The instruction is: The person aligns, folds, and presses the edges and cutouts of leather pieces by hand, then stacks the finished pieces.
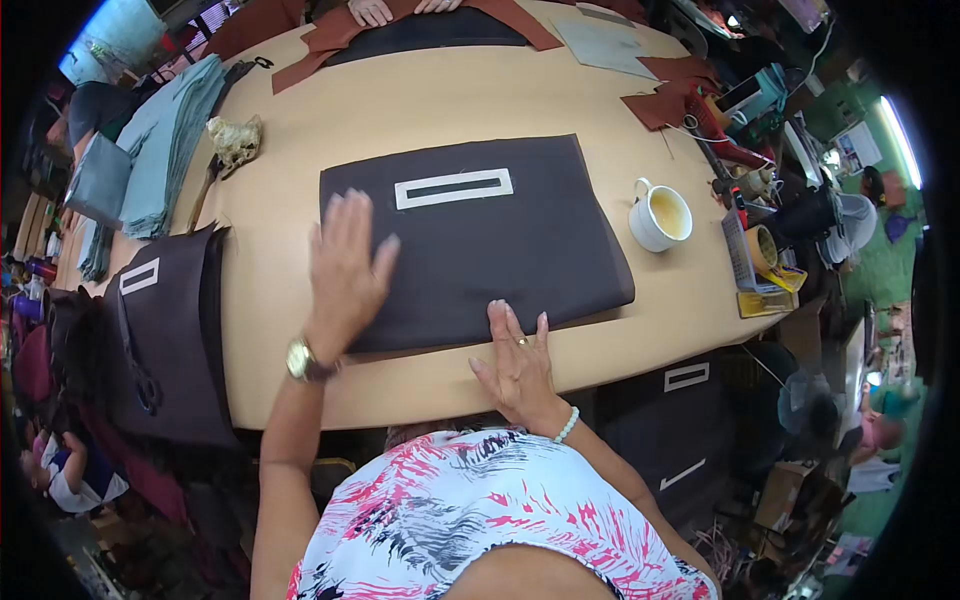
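From my end, nearest first. Right hand [518, 375]: open, fingers spread, fingertips at the near edge of the dark cloth [470, 250], nothing gripped. Contact there looks light and off-centre, so a sideways push could pivot the piece or ruck up that edge.

Left hand [348, 270]: open flat, palm down, thumb out, over the cloth's left part, holding nothing. It's blurred; can't tell if it's pressing or just above. If it drags while the right fingertips pin the edge, I'd expect a crease between them. Watch [300, 360] on that wrist could snag the fabric if the wrist drops.

Cloth lies flat mid-table, directly in front of me. It looks layered at the right and near edges; uneven pressure could slide one layer off the other. Pale frame [453, 188] sits toward its far edge. Can't tell if it's fixed down; if loose, a sweep could skew it.

Left side: scissors [148, 390] on another dark piece [180, 330]. A tug on that piece could send them sliding.

Mug [655, 225] is my main worry: yellowish liquid in it, just beside the cloth's right edge. An elbow, or the cloth swinging right, could tip it and stain the lot.

Far side: co-worker's hands [370, 12] on rust-coloured fabric [310, 60], well apart from mine. Low collision risk.
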Demonstrator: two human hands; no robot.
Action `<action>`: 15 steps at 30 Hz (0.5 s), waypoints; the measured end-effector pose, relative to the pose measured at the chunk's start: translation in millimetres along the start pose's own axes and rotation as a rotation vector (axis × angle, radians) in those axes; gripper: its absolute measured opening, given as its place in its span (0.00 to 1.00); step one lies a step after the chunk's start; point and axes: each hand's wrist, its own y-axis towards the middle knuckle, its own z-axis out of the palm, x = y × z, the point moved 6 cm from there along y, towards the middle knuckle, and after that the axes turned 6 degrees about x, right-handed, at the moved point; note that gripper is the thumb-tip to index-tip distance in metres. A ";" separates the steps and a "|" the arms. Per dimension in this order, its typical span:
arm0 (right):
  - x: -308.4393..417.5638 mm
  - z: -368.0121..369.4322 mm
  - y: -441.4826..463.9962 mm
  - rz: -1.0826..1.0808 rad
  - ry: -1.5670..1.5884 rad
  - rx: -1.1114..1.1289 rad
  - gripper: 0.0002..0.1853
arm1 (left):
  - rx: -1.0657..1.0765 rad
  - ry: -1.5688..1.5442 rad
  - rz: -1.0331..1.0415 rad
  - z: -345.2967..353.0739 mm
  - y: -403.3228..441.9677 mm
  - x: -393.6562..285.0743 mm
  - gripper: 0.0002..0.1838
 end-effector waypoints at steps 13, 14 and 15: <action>-38.2 -13.4 -24.3 0.134 -0.140 -0.024 0.36 | 0.471 -0.127 0.178 37.0 -108.6 -97.9 0.33; -53.5 -24.7 -33.7 0.191 -0.194 -0.043 0.35 | 0.473 -0.110 0.176 35.5 -111.1 -94.2 0.34; -73.5 -36.0 -44.7 0.270 -0.269 -0.089 0.34 | 0.477 -0.097 0.157 34.0 -115.2 -88.8 0.34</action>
